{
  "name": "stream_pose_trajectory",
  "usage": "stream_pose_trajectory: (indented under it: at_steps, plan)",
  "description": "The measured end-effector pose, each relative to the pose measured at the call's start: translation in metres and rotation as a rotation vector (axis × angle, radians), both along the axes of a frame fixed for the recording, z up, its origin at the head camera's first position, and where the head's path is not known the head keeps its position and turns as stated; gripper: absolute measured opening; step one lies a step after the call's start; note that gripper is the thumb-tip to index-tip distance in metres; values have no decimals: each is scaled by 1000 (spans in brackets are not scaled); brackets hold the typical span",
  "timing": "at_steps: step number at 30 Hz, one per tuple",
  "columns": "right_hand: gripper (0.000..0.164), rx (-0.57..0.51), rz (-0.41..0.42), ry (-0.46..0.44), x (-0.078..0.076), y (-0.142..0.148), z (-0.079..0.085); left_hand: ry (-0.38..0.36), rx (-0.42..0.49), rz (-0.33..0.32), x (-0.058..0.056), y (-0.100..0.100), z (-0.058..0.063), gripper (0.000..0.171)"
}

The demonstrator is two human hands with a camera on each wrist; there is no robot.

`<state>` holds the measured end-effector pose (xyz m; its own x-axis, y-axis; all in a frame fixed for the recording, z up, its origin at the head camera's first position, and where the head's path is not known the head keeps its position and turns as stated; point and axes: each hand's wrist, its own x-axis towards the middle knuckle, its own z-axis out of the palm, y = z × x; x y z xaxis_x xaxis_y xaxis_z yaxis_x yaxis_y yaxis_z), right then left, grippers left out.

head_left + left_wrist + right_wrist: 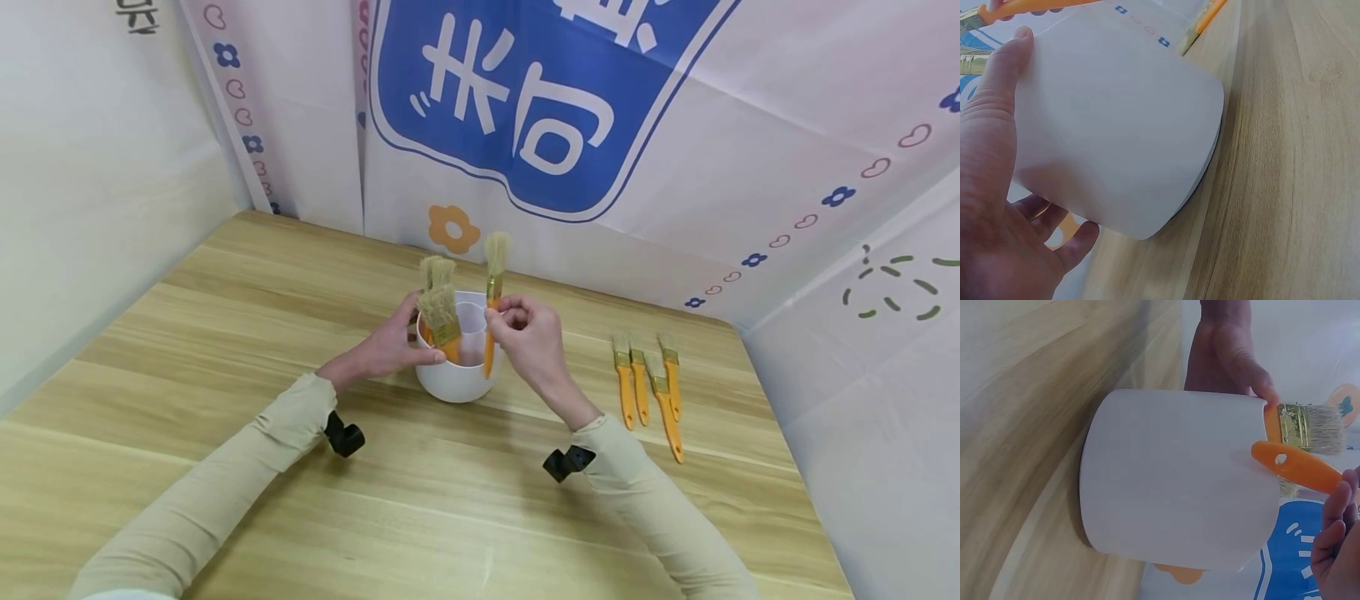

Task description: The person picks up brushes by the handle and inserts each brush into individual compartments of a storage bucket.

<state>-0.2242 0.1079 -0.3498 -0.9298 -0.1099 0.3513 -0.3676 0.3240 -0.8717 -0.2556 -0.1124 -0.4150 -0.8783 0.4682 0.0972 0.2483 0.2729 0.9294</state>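
Note:
A white round container [453, 383] stands on the wooden table, with several bristle paintbrushes [439, 312] leaning at its left side, bristles up. My left hand [384, 343] grips the container's left side, thumb at the rim and fingers behind, as the left wrist view shows. Upright at the right side of the opening, a narrower paintbrush [492, 287] with an orange handle is pinched in my right hand [534, 335]. In the right wrist view, the lower end of its orange handle [1297, 467] overlaps the container near its rim. The handles inside the container are mostly hidden.
Several more paintbrushes [666, 387] with orange handles lie on the table [420, 517] to the right, bristles pointing away. A white printed sheet [675, 183] with a blue sign hangs behind the table's far edge, and pale walls stand at both sides.

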Motion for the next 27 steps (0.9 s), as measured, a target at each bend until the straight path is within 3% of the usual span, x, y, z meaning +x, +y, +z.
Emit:
stream_pose_trajectory:
  at_steps: [14, 22, 27]
  plan:
    - [13, -116, -41, 74, -7, -5, 6, -2, 9, -5, 0, 1, -1, 96]
    - [13, -13, -38, 78, -9, -4, -12, 3, -7, -2, -1, 0, -3, 95]
    - [11, 96, -19, 160, -5, -4, -23, 3, -3, 0, -1, 1, -2, 96]
